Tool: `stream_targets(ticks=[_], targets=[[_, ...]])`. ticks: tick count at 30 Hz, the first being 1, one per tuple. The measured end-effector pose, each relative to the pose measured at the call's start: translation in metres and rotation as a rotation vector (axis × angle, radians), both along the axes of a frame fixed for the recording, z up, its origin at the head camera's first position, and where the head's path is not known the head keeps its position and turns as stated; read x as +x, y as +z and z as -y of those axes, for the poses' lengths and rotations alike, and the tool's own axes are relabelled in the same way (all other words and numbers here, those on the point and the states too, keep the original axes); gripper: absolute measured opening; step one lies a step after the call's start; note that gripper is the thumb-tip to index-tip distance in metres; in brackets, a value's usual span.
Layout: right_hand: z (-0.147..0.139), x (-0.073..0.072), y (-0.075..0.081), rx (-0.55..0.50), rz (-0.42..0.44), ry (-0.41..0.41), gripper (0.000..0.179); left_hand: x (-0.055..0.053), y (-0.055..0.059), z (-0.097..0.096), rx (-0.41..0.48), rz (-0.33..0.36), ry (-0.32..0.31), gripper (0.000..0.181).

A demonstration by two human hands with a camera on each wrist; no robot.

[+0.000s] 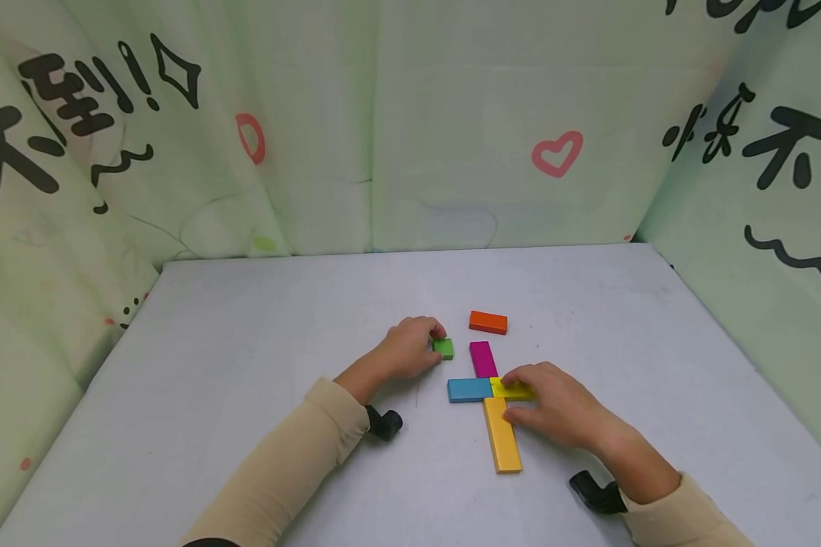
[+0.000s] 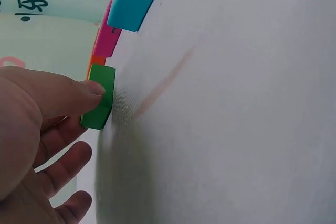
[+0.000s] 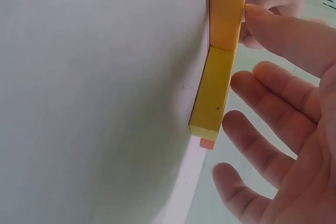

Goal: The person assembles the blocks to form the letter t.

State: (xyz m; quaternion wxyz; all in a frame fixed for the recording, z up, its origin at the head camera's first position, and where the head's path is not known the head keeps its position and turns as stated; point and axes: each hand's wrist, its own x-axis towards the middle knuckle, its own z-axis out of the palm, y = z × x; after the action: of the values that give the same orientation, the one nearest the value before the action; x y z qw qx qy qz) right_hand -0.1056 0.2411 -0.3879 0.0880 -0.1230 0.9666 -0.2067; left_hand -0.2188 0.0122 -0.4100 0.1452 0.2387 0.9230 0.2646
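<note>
My left hand (image 1: pixel 410 348) pinches a small green block (image 1: pixel 445 349) between thumb and fingers, left of a magenta block (image 1: pixel 483 359). In the left wrist view the thumb lies on the face of that green block (image 2: pixel 106 100), with the other fingers spread loosely below. My right hand (image 1: pixel 561 403) rests over a yellow block (image 1: pixel 511 393), its fingertips on that block and its thumb against a long amber block (image 1: pixel 502 444). A blue block (image 1: pixel 470 390) lies end to end with the yellow one. Magenta, blue, yellow and amber together make a cross-like shape.
An orange block (image 1: pixel 488 322) lies apart, beyond the magenta one. The blocks are on a white table (image 1: pixel 280 319). A pale green curtain (image 1: pixel 451 114) with printed characters and hearts hangs behind it and at both sides.
</note>
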Motion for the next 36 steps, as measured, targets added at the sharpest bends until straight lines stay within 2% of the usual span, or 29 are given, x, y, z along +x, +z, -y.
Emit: stream_targets(ticks=[12,23,36], targets=[[0.001,0.0,-0.001,0.007,-0.005,-0.001,0.045,0.001,-0.001,0.002,-0.011,-0.002,-0.006,0.029],[0.0,-0.002,0.0,0.008,-0.007,0.009,0.045,0.005,0.005,0.003,-0.004,0.008,-0.012,0.03],[0.0,-0.001,0.001,0.005,0.008,0.003,0.046,0.019,0.017,0.0,0.0,-0.006,-0.044,0.034]])
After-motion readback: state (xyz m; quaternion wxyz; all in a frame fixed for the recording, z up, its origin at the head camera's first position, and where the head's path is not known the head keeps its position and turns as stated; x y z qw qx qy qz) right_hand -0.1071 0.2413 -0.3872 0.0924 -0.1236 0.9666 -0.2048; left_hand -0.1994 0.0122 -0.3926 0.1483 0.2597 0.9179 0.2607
